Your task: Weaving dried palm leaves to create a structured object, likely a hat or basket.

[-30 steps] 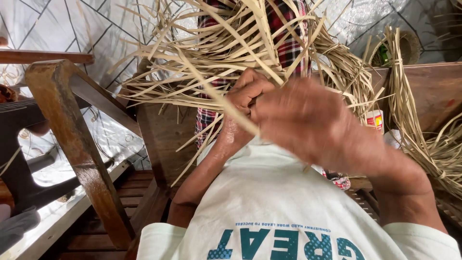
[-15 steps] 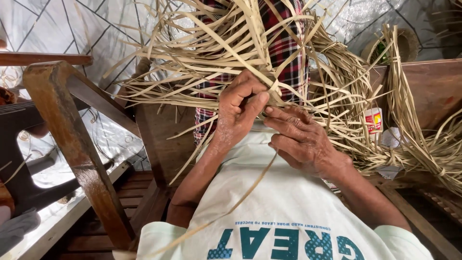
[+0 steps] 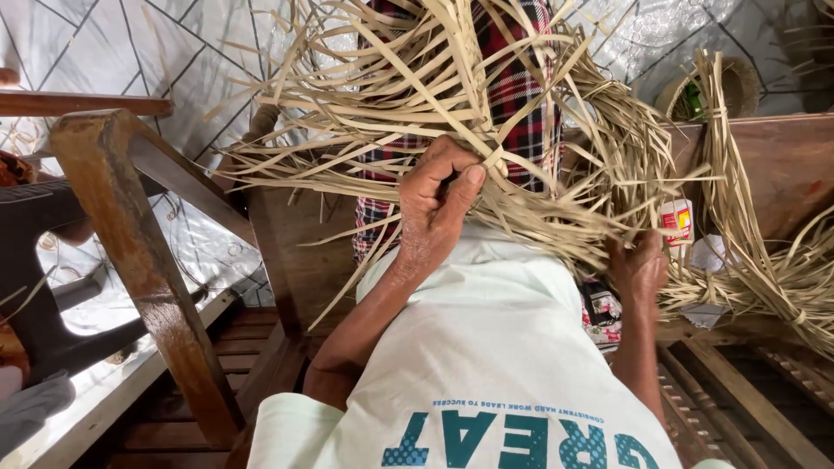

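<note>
A loose mass of pale flat straw strips (image 3: 408,95) spreads over my lap, across red checked cloth (image 3: 521,113). My left hand (image 3: 439,204) pinches the strips at the centre of the mass, thumb and fingers closed on them. My right hand (image 3: 638,265) sits lower right, under the drooping strips, its fingers closed around a bunch of them. Straw partly hides that hand. I wear a pale green shirt (image 3: 486,347).
A worn wooden chair arm (image 3: 130,243) rises at the left, with slatted wood below. Tied bundles of straw (image 3: 747,234) lie on a brown wooden surface (image 3: 782,165) at the right, beside a small white and red container (image 3: 676,219). Patterned floor lies beyond.
My right hand has left the centre, where it met my left hand, and moved down to the right into the hanging strips. My left hand has kept its grip.
</note>
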